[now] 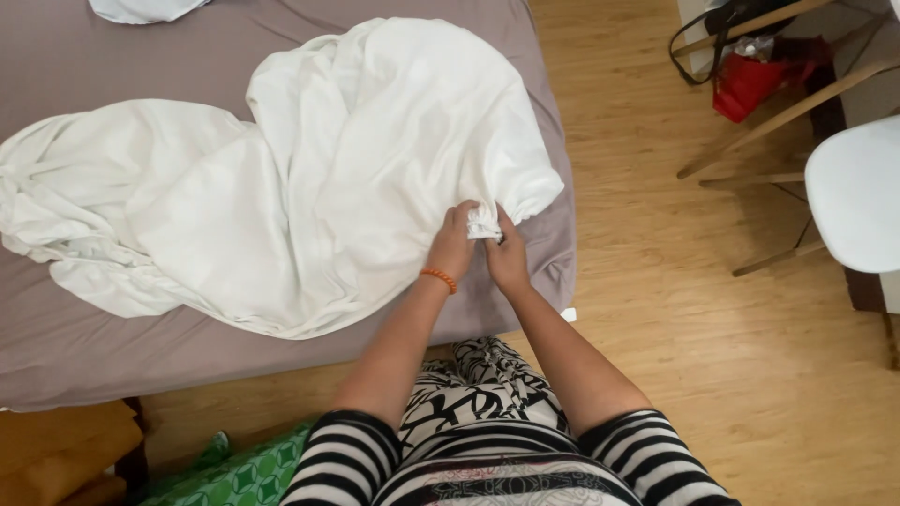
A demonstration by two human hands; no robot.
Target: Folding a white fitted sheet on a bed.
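Between both sets of fingers, a bunched corner of the white sheet (309,178) is pinched; it lies near the bed's right edge. Left hand (453,242) fingers curl shut on the fabric from the left, orange bead bracelet (439,278) at that wrist. Right hand (507,258) grips the same bunch from the right, fingers closed, hands nearly touching. Rest of sheet sprawls up and left of the fingers over the mauve mattress cover (84,347). Right of the hands: wood floor (656,319), white chair (855,192), red bag (748,82) farther off.
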